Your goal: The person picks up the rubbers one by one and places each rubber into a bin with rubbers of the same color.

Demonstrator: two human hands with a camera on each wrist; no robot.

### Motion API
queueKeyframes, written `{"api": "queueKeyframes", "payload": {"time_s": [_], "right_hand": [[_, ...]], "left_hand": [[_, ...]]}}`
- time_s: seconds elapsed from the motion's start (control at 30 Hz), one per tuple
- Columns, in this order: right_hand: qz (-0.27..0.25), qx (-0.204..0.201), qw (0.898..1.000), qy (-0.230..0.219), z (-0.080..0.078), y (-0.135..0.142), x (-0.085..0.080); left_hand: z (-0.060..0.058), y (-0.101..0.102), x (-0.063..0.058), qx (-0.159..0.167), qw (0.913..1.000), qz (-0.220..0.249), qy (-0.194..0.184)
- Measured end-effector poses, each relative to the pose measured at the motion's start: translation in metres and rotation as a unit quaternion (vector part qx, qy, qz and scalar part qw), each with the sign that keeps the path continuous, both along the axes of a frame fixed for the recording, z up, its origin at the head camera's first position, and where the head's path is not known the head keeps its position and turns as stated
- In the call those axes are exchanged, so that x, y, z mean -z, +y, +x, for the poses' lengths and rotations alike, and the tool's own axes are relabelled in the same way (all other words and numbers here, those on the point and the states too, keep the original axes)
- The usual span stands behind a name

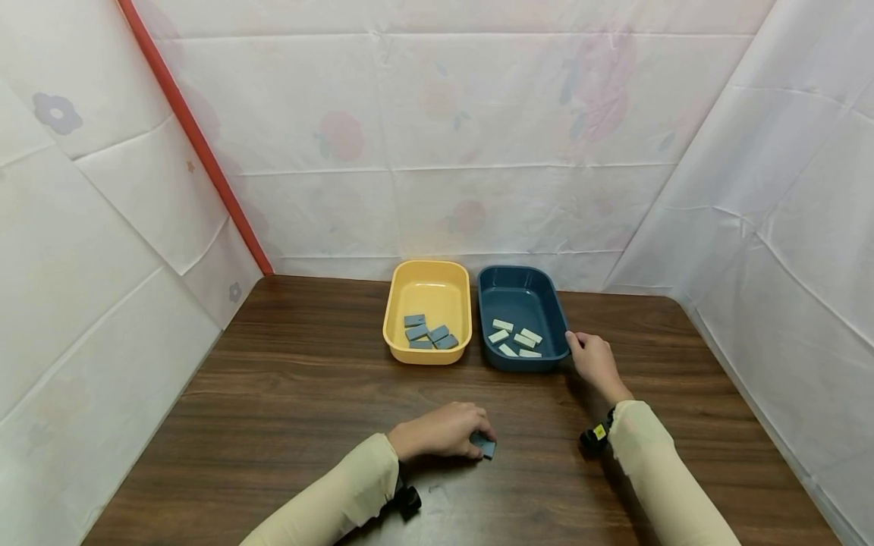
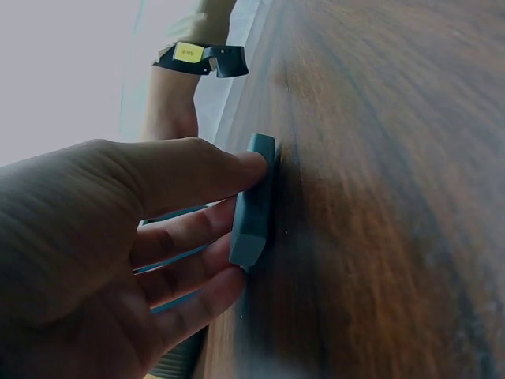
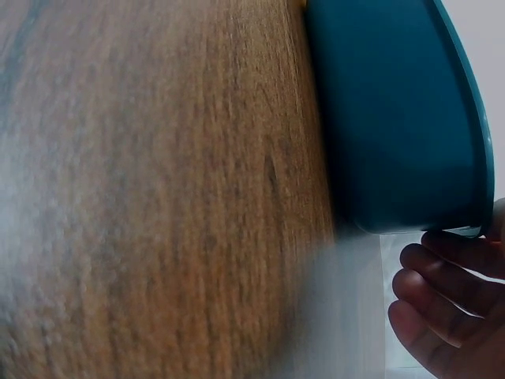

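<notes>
Low over the table, my left hand (image 1: 445,431) pinches a small grey-blue rectangular block (image 1: 488,448). In the left wrist view the thumb presses one face of that block (image 2: 254,207), with the fingers behind it and the wood surface right beside it. My right hand (image 1: 596,362) holds the near right corner of a dark blue bin (image 1: 515,301) by its rim. In the right wrist view its fingers (image 3: 430,308) sit under the lip of the bin (image 3: 394,118); the thumb is mostly out of frame. Several cream blocks (image 1: 524,340) lie inside this bin.
Left of the blue bin stands a yellow bin (image 1: 426,358) with several grey-blue blocks (image 1: 416,332) in its near half. Both bins are at the back of the dark wood table (image 1: 287,394), against a white patterned sheet (image 1: 437,136). A red strip (image 1: 198,140) edges the left corner.
</notes>
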State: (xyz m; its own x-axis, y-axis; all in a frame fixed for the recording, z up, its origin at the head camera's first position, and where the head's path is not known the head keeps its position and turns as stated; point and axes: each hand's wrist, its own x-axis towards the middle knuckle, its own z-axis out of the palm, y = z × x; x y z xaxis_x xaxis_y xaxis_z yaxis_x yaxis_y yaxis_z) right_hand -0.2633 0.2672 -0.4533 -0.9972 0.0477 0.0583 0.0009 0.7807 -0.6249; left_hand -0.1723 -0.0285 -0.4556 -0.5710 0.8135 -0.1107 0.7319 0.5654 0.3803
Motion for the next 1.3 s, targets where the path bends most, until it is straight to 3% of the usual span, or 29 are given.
{"api": "queueKeyframes", "payload": {"time_s": [0.6,0.93,1.3], "right_hand": [[-0.005,-0.006,1.0,-0.002,0.0001,0.0004,0.0016],[0.001,-0.001,1.0,0.002,0.0004,-0.0001,0.0014],[0.005,-0.002,1.0,0.001,0.0009,-0.0004,-0.0008]], "left_hand": [[-0.0025,-0.002,0.0019,-0.014,0.9997,0.021,-0.006],[-0.0056,-0.0035,0.0025,-0.033,0.9977,0.057,-0.014],[-0.0081,-0.007,-0.0039,-0.042,0.9936,0.105,0.003]]}}
